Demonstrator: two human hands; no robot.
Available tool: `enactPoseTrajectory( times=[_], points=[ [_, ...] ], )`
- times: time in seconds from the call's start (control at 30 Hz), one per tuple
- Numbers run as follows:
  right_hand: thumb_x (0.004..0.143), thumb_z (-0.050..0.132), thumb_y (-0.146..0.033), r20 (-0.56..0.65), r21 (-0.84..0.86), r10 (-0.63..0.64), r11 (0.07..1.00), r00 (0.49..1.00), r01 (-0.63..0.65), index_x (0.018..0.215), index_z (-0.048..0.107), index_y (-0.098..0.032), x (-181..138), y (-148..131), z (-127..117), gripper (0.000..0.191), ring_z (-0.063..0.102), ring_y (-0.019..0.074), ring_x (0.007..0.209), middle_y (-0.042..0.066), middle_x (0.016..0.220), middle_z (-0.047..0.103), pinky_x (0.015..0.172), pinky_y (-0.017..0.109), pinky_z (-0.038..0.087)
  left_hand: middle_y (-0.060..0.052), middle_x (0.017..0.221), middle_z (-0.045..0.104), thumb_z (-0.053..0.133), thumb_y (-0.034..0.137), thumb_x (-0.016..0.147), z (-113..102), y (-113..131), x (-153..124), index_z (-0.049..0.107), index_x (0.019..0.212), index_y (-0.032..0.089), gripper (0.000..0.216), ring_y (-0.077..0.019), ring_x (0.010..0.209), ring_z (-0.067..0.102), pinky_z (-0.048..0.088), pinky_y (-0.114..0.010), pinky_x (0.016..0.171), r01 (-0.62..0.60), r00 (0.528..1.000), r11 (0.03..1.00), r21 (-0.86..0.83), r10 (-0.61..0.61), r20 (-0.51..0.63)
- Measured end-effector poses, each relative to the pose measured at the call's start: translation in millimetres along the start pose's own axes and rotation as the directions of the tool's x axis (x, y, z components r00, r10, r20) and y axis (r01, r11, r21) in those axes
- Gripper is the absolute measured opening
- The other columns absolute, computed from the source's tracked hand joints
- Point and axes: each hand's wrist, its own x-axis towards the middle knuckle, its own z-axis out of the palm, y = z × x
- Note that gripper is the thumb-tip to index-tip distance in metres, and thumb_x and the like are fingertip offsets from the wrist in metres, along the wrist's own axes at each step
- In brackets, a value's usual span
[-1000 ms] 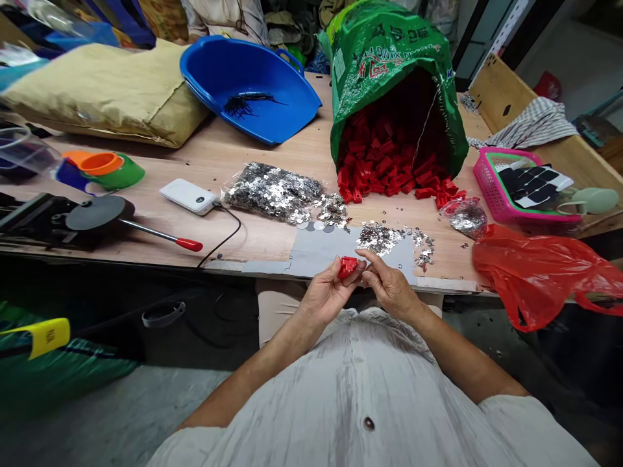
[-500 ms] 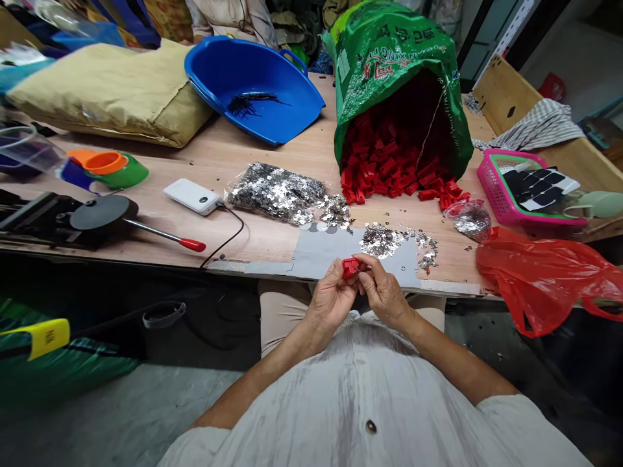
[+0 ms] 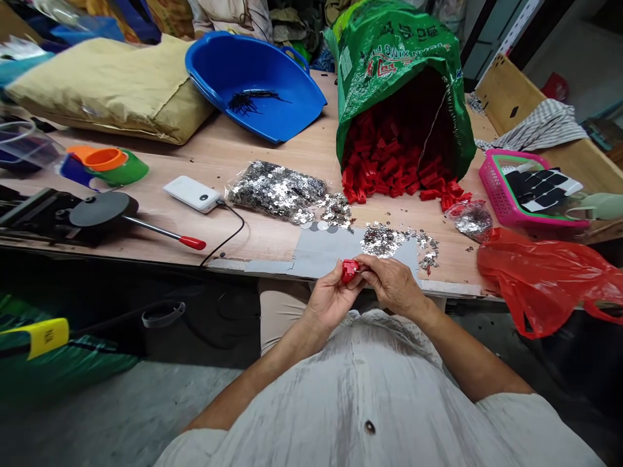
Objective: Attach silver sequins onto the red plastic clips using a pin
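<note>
Fingers of both hands, left hand (image 3: 331,299) and right hand (image 3: 394,285), close on one red clip (image 3: 349,270) at the desk (image 3: 272,240) edge; the sack (image 3: 403,71) of clips looks mostly unworked.

both hands' fingers half hide the red piece (image 3: 349,270).

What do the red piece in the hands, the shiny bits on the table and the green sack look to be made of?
Red piece: looks like moulded plastic, with uniform colour and blocky edges. Shiny bits: probably thin stamped metal, silvery and glinting, though too small to be sure. Green sack: seemingly woven plastic with a glossy printed face that creases stiffly. Left hand and right hand both pinch the red piece.
</note>
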Motion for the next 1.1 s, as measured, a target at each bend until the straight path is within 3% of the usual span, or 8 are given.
enactPoseTrajectory(
  times=[0.27,0.37,0.47,0.57,0.7,0.83,0.97,1.1],
  points=[
    [0.100,0.040,-0.027,-0.153,0.034,0.013,0.999,0.988,-0.007,0.111,0.062,-0.023,-4,9,15,0.025,0.067,0.0186,0.091,0.005,0.103,0.073,0.082,0.031,0.048,-0.008,0.081,0.073,0.047,0.020,0.097,-5,-5,-1,0.065,0.079,0.010,0.027,-0.0175,0.084,0.072,0.053,-0.039,0.097,-0.006,1.000,0.999,0.046,0.006,0.000],
    [0.101,0.039,-0.028,-0.121,0.097,0.055,0.994,0.991,-0.044,0.112,0.063,-0.024,0,18,13,0.027,0.067,0.0166,0.093,0.003,0.104,0.073,0.082,0.028,0.048,-0.006,0.085,0.073,0.062,0.021,0.090,-21,-4,-5,0.062,0.081,0.013,0.012,-0.0196,0.090,0.072,0.053,-0.041,0.097,0.002,0.999,0.992,0.123,-0.007,0.048],
    [0.101,0.037,-0.032,-0.054,0.045,0.198,0.980,0.979,-0.196,0.118,0.062,-0.027,14,36,5,0.031,0.068,0.0166,0.087,0.002,0.098,0.073,0.075,0.027,0.048,-0.008,0.092,0.073,0.072,0.024,0.083,-46,-3,-7,0.058,0.077,0.014,0.018,-0.0246,0.096,0.071,0.056,-0.039,0.090,0.086,0.991,0.935,0.344,-0.116,0.069],
    [0.101,0.038,-0.037,-0.038,-0.119,0.340,0.932,0.940,-0.342,0.120,0.061,-0.028,41,62,-3,0.031,0.067,0.0196,0.084,0.002,0.096,0.073,0.071,0.029,0.047,-0.010,0.094,0.071,0.077,0.023,0.077,-71,-4,-1,0.053,0.074,0.014,0.025,-0.0256,0.091,0.072,0.059,-0.032,0.075,0.231,0.970,0.831,0.506,-0.236,-0.056],
    [0.097,0.049,-0.035,-0.076,-0.252,0.367,0.892,0.927,-0.374,0.128,0.054,-0.027,94,93,-1,0.033,0.064,0.0219,0.096,0.006,0.113,0.068,0.079,0.031,0.046,-0.004,0.072,0.065,0.077,0.009,0.073,-91,-7,17,0.046,0.076,0.017,0.032,-0.0175,0.071,0.070,0.060,-0.035,0.077,0.250,0.937,0.838,0.485,-0.083,-0.339],
    [0.094,0.053,-0.046,-0.097,-0.286,0.506,0.811,0.857,-0.511,0.120,0.054,-0.018,147,104,12,0.038,0.062,0.0249,0.101,0.012,0.113,0.067,0.082,0.034,0.047,0.006,0.058,0.048,0.078,0.008,0.072,-96,-4,26,0.040,0.074,0.021,0.040,-0.0124,0.060,0.062,0.059,-0.038,0.084,0.196,0.924,0.848,0.493,0.009,-0.382],
    [0.096,0.046,-0.047,-0.139,-0.347,0.586,0.726,0.798,-0.594,0.113,0.057,-0.015,177,103,19,0.038,0.063,0.0286,0.104,0.016,0.108,0.068,0.086,0.037,0.046,-0.005,0.086,0.062,0.082,0.014,0.069,-98,0,23,0.053,0.094,0.018,0.038,-0.0193,0.082,0.067,0.059,-0.041,0.083,0.202,0.932,0.831,0.518,0.000,-0.362],
    [0.095,0.045,-0.038,-0.136,-0.354,0.613,0.704,0.779,-0.616,0.109,0.060,-0.014,175,103,11,0.032,0.064,0.0294,0.101,0.018,0.105,0.069,0.085,0.037,0.046,-0.013,0.115,0.062,0.084,0.027,0.067,-97,4,16,0.062,0.103,0.016,0.043,-0.0228,0.096,0.067,0.058,-0.036,0.080,0.206,0.966,0.753,0.625,-0.053,-0.254]
  ],
)
